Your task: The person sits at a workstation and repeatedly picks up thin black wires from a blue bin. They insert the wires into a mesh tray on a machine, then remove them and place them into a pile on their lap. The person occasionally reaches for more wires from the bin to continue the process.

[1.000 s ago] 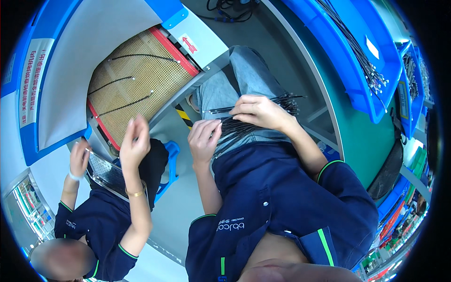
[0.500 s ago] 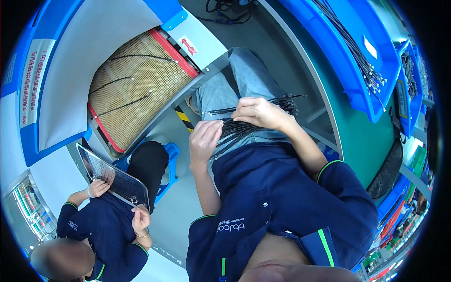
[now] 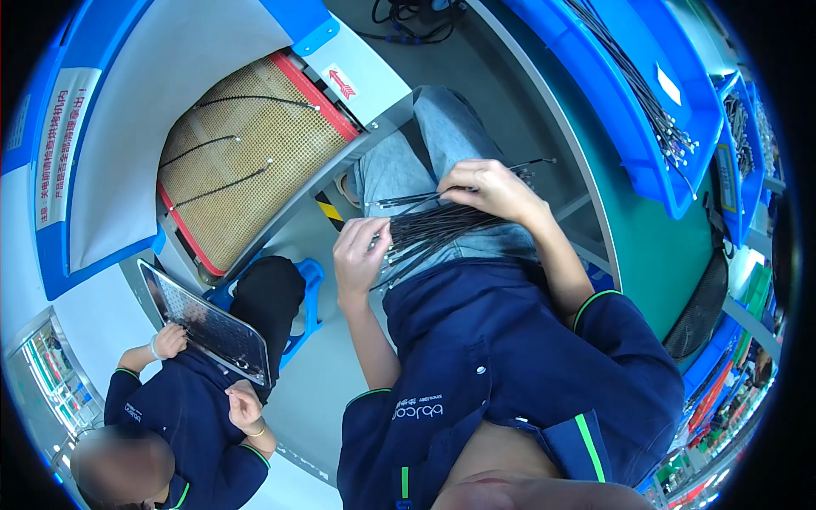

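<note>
Across my lap lies a bundle of thin black cables with small end connectors. My right hand is above the bundle, its fingers closed on a few black cables that lie apart from the rest. One cable's tip sticks out to the right beyond that hand. At the left ends of the bundle is my left hand, fingers curled and fingertips pressed together; what they pinch is too small to make out.
On the left, a machine's mesh conveyor belt with red edges carries three black cables. Below it, a co-worker holds a dark tray beside a blue stool. On the right, a blue bin of cables stands on a green tabletop.
My left hand has moved left and my right hand slightly up and right, leaving more of the bundle showing between them. The co-worker's right hand has come off the tray.
</note>
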Demonstrator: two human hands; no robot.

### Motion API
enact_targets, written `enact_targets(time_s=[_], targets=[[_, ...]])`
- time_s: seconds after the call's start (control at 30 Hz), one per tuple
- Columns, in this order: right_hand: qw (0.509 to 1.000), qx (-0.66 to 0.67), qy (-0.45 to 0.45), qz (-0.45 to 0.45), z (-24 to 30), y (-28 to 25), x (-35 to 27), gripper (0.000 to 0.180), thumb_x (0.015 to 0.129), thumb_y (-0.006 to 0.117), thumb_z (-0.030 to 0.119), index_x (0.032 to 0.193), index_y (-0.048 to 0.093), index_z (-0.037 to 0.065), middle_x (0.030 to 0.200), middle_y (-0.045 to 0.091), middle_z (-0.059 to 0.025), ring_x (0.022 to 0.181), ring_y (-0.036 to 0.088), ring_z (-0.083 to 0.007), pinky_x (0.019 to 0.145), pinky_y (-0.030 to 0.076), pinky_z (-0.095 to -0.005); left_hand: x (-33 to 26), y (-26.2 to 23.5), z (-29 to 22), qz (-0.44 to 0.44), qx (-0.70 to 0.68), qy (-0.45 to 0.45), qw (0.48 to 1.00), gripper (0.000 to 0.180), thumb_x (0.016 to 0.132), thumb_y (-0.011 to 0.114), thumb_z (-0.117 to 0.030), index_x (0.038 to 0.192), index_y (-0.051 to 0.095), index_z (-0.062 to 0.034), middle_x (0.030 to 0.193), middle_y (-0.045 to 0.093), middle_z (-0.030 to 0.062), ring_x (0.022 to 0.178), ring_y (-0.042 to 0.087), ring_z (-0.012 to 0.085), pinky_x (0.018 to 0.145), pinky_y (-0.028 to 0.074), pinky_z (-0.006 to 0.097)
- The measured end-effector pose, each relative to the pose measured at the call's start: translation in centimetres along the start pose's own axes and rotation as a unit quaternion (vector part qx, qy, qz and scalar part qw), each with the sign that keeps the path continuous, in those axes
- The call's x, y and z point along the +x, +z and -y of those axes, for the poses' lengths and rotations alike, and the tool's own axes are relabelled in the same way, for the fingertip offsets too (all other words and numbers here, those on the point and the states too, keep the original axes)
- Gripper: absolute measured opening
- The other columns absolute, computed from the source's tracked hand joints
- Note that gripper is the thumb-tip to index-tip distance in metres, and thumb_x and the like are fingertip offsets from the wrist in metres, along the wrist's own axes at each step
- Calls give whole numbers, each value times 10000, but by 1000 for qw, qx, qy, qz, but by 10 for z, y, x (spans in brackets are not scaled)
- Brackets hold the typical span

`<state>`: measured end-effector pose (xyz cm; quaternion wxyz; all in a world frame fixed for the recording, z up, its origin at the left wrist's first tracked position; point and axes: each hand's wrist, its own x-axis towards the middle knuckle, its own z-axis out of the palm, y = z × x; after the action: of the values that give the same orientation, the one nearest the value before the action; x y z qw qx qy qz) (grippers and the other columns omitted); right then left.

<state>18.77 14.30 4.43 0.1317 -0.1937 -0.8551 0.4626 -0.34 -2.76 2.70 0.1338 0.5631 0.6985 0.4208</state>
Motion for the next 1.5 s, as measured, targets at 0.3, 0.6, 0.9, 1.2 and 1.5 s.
enact_targets(time_s=[0.3, 0.6, 0.9, 1.2, 1.5], targets=[[998, -26, 6, -49, 0, -6, -5, 145, 787, 660, 39, 932, 665, 29, 853, 639, -94, 795, 632, -251, 711, 516, -327, 3, 2, 8, -19, -27, -99, 995, 253, 751, 680, 11, 992, 611, -17, 934, 660, 103, 828, 633, 213, 750, 501, 325], [996, -68, 12, -63, 11, 16, 10, 124, 778, 676, 80, 894, 659, 41, 813, 632, -90, 761, 626, -258, 684, 509, -350, -11, 62, 5, -107, -573, -377, 719, 306, 893, 603, -39, 1187, 528, 3, 1055, 615, 97, 929, 612, 138, 814, 515, 253], [989, -137, -10, -55, 9, 17, 16, 110, 787, 649, 146, 849, 638, 56, 790, 632, -72, 789, 626, -255, 704, 500, -361, -9, 75, 11, -189, -635, -306, 684, 115, 909, 578, -35, 1014, 610, -1, 1017, 622, 98, 902, 612, 133, 820, 521, 240], [987, -145, 58, -36, -5, -17, 2, 103, 813, 643, 115, 882, 655, 39, 827, 644, -95, 811, 630, -265, 718, 505, -349, -20, 60, 39, -253, -604, -295, 696, 112, 912, 580, -52, 1005, 612, 2, 1011, 622, 84, 858, 615, 120, 794, 523, 218], [993, -51, 94, -50, -6, -18, 0, 128, 842, 633, 98, 934, 654, 12, 851, 646, -125, 803, 645, -271, 708, 507, -346, -21, 51, 43, -269, -608, -276, 694, 116, 918, 559, -28, 1015, 595, 23, 1029, 620, 102, 861, 614, 129, 810, 523, 226]])
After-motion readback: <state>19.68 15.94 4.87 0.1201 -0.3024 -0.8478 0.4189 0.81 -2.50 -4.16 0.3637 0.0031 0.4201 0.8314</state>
